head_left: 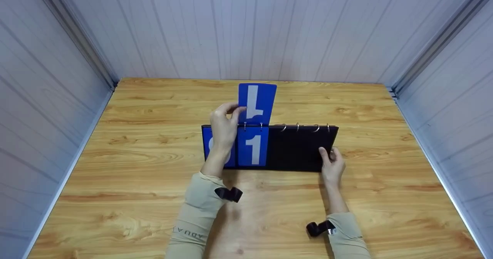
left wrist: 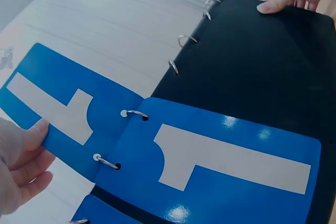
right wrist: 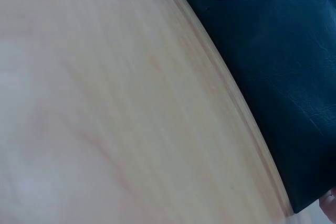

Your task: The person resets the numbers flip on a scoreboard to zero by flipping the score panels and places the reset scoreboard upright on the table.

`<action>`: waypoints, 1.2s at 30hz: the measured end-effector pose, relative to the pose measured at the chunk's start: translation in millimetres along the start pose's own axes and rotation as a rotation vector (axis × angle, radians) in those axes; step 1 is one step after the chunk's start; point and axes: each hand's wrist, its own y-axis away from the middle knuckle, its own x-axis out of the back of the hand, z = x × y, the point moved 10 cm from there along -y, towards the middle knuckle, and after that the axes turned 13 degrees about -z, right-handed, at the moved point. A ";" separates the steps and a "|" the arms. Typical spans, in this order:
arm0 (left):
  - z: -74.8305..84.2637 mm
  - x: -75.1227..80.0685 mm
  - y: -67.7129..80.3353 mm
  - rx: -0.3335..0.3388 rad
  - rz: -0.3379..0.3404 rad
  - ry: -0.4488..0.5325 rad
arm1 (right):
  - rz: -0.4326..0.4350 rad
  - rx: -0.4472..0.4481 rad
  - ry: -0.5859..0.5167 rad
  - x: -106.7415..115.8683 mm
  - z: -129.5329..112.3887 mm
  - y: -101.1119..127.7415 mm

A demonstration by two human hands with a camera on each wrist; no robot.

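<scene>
A black flip scoreboard (head_left: 294, 151) stands on the table with metal rings along its top edge. My left hand (head_left: 224, 126) pinches the left edge of a blue number card (head_left: 269, 101), which is raised above the rings and shows an upside-down white 1. Below it, another blue card (head_left: 242, 151) with an upright white 1 lies against the board. A further blue card (head_left: 208, 139) at the far left is partly hidden behind my left hand. My right hand (head_left: 333, 166) grips the board's right edge, thumb on the front; the right wrist view catches only a fingertip (right wrist: 328, 203) at the board's corner.
The right half of the board bears bare rings (left wrist: 186, 40) without cards. Under everything is a wood-grain table (head_left: 154, 197), with pale panelled walls (head_left: 231, 27) at the back and both sides. A black wrist camera (head_left: 229, 194) sits on each sleeve.
</scene>
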 end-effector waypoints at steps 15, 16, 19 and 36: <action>-36.5 -15.8 -27.8 0.157 -0.080 0.031 | -0.006 -0.005 -0.030 -0.5 1.4 -3.3; -38.9 -17.1 -29.1 0.169 -0.090 0.030 | -0.003 -0.007 -0.024 -0.3 1.8 -3.5; -44.3 -20.2 -32.0 0.196 -0.114 0.024 | 0.000 -0.007 -0.018 0.2 8.3 -5.5; -69.8 -38.8 -36.2 0.398 -0.290 -0.188 | -0.006 0.030 0.007 1.6 -1.7 -2.9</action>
